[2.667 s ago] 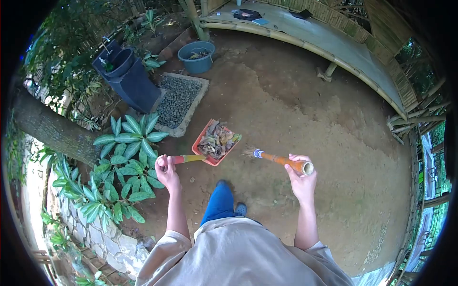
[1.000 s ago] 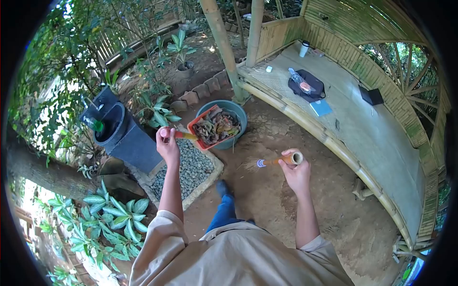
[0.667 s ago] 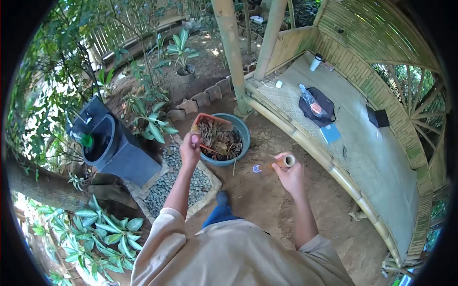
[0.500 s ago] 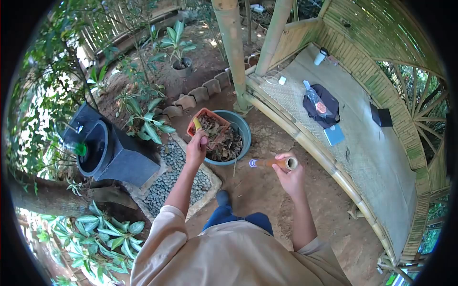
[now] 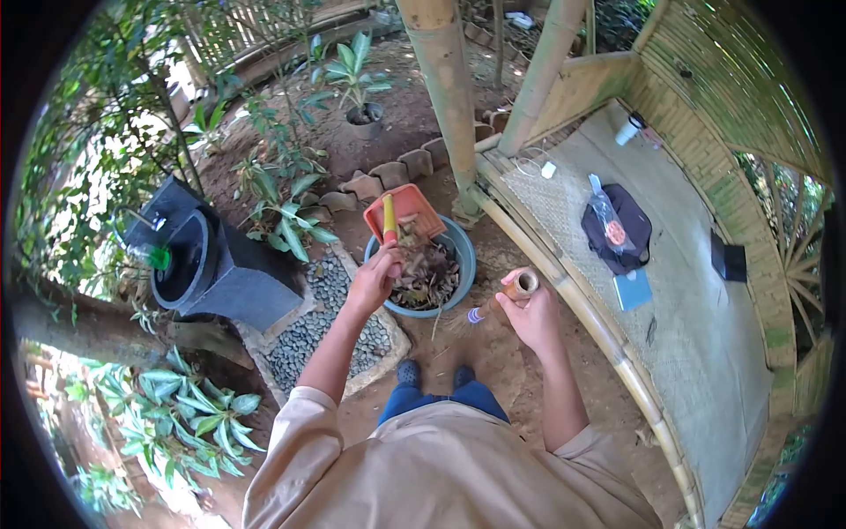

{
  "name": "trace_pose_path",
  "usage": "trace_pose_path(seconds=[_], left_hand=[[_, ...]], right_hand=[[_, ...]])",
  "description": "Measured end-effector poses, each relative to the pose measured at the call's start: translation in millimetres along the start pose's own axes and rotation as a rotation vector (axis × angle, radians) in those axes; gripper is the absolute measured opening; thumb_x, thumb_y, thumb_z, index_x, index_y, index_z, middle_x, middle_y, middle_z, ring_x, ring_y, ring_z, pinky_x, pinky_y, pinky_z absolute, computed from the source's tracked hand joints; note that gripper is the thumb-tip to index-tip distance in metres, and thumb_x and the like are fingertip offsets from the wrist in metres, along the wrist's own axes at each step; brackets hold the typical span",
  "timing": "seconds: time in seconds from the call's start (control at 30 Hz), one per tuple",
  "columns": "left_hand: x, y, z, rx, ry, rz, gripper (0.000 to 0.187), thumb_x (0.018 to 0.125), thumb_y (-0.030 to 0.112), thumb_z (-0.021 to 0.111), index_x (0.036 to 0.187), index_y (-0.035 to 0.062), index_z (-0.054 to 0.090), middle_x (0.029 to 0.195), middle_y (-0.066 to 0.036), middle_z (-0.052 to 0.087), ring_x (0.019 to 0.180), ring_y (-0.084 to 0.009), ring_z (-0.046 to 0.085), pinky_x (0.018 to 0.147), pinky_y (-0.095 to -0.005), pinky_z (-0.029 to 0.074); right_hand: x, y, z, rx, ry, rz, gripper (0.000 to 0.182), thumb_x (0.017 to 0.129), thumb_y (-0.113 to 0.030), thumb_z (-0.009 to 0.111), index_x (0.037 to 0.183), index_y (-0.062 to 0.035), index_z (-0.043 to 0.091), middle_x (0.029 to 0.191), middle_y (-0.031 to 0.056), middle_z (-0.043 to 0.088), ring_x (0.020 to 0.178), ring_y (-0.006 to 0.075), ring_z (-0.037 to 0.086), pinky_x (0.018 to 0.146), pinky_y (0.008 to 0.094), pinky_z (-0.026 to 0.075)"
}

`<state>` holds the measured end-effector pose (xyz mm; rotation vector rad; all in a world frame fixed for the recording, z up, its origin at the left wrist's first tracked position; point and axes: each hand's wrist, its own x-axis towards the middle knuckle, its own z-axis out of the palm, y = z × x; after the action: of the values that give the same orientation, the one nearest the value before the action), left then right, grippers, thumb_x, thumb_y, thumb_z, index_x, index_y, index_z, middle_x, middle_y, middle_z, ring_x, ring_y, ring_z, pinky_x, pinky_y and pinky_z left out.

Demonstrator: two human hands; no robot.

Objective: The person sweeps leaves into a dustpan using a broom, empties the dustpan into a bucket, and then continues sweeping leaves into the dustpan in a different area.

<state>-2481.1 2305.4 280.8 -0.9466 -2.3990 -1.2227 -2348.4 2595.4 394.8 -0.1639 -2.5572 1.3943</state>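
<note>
"What are we holding?"
"Our left hand (image 5: 381,271) grips the dustpan (image 5: 421,206), tilted over the tub's (image 5: 469,264) far side; our right hand (image 5: 534,314) grips the broom (image 5: 518,289)."
"What crowds us?"
"Gravel (image 5: 330,319) and the basin (image 5: 236,278) to our left, a bamboo post (image 5: 448,97) beyond the tub, the matted platform (image 5: 696,317) to our right."
"And the leaves (image 5: 430,289)?"
"We see them in the tub."

In the left hand (image 5: 377,275): one dustpan (image 5: 420,206). In the right hand (image 5: 531,316): one brush (image 5: 476,315). Beside the left hand: one tub (image 5: 466,256). Beyond the right hand: one backpack (image 5: 628,220). Between both: two shoes (image 5: 408,373).
</note>
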Motion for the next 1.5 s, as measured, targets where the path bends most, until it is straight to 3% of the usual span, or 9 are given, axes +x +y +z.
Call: trace_pose_path(seconds=[0.23, 0.43, 0.97, 1.1, 1.17, 1.2, 1.33, 1.43, 1.5], left_hand=[[13, 46, 4, 0.104, 0.009, 0.047, 0.039, 0.073, -0.014, 0.063, 0.107, 0.0037, 0.059, 0.111, -0.011, 0.067, 0.125, -0.0357, 0.059, 0.1, -0.0439, 0.053], [20, 78, 7, 0.185, 0.098, 0.026, 0.031, 0.077, -0.014, 0.062, 0.102, 0.003, 0.061, 0.109, -0.013, 0.068, 0.123, -0.0345, 0.062, 0.096, -0.0428, 0.055], [-3, 124, 15, 0.308, 0.249, -0.066, 0.036, 0.078, -0.01, 0.065, 0.109, 0.006, 0.059, 0.116, -0.012, 0.066, 0.119, -0.0336, 0.062, 0.092, -0.0423, 0.056], [0, 132, 24, 0.312, 0.17, -0.071, 0.03, 0.081, -0.01, 0.064, 0.107, 0.0045, 0.059, 0.112, -0.012, 0.067, 0.119, -0.0326, 0.064, 0.091, -0.0421, 0.056], [-3, 119, 31, 0.326, 0.159, -0.073, 0.03, 0.082, -0.009, 0.063, 0.108, 0.0044, 0.058, 0.114, -0.013, 0.066, 0.117, -0.0343, 0.064, 0.09, -0.042, 0.056], [-2, 122, 30, 0.293, 0.166, -0.105, 0.031, 0.082, -0.009, 0.063, 0.11, 0.0043, 0.057, 0.114, -0.013, 0.066, 0.115, -0.0353, 0.065, 0.089, -0.0422, 0.056], [-11, 137, 21, 0.2, 0.193, -0.26, 0.034, 0.084, -0.008, 0.062, 0.114, 0.0049, 0.056, 0.115, -0.015, 0.067, 0.105, -0.0384, 0.067, 0.084, -0.0431, 0.057], [-34, 117, 30, 0.197, 0.242, -0.327, 0.032, 0.087, -0.003, 0.065, 0.116, 0.0072, 0.057, 0.112, -0.013, 0.069, 0.103, -0.038, 0.067, 0.08, -0.0435, 0.056], [-48, 119, 32, 0.208, 0.318, -0.401, 0.032, 0.086, 0.0, 0.068, 0.116, 0.0082, 0.057, 0.111, -0.013, 0.069, 0.102, -0.0377, 0.068, 0.08, -0.0433, 0.056]], right_hand=[[32, -3, -39, 0.002, -0.053, -0.085, 0.024, 0.078, -0.005, 0.077, 0.097, -0.004, 0.062, 0.088, 0.013, 0.07, 0.083, 0.031, 0.07, 0.075, 0.0385, 0.054], [44, 0, -67, -0.012, -0.093, -0.153, 0.023, 0.078, -0.006, 0.078, 0.095, -0.0037, 0.063, 0.089, 0.0129, 0.07, 0.083, 0.0308, 0.069, 0.076, 0.0381, 0.054], [41, 9, -96, 0.013, -0.179, -0.246, 0.025, 0.076, -0.006, 0.079, 0.094, -0.0049, 0.062, 0.086, 0.0121, 0.068, 0.079, 0.0303, 0.068, 0.074, 0.0387, 0.052], [31, 10, -92, 0.027, -0.184, -0.205, 0.025, 0.076, -0.006, 0.08, 0.094, -0.0054, 0.062, 0.085, 0.0118, 0.068, 0.077, 0.03, 0.067, 0.074, 0.0384, 0.053], [24, 15, -93, 0.012, -0.156, -0.266, 0.024, 0.076, -0.002, 0.08, 0.094, -0.0039, 0.063, 0.086, 0.0091, 0.068, 0.075, 0.022, 0.067, 0.069, 0.0337, 0.054], [20, 19, -94, 0.004, -0.142, -0.291, 0.024, 0.077, 0.0, 0.08, 0.094, -0.0032, 0.063, 0.086, 0.0078, 0.068, 0.074, 0.018, 0.066, 0.066, 0.0314, 0.054], [9, 24, -95, 0.054, -0.149, -0.228, 0.025, 0.076, 0.001, 0.08, 0.094, -0.003, 0.062, 0.088, 0.0077, 0.069, 0.078, 0.0193, 0.067, 0.072, 0.0335, 0.054], [3, 21, -91, 0.036, -0.156, -0.236, 0.026, 0.075, -0.003, 0.082, 0.094, -0.0041, 0.063, 0.087, 0.0109, 0.07, 0.081, 0.027, 0.07, 0.072, 0.0364, 0.054], [0, 18, -87, 0.026, -0.161, -0.267, 0.027, 0.075, -0.004, 0.082, 0.094, -0.0036, 0.063, 0.087, 0.0112, 0.07, 0.082, 0.0259, 0.07, 0.072, 0.0361, 0.054]])
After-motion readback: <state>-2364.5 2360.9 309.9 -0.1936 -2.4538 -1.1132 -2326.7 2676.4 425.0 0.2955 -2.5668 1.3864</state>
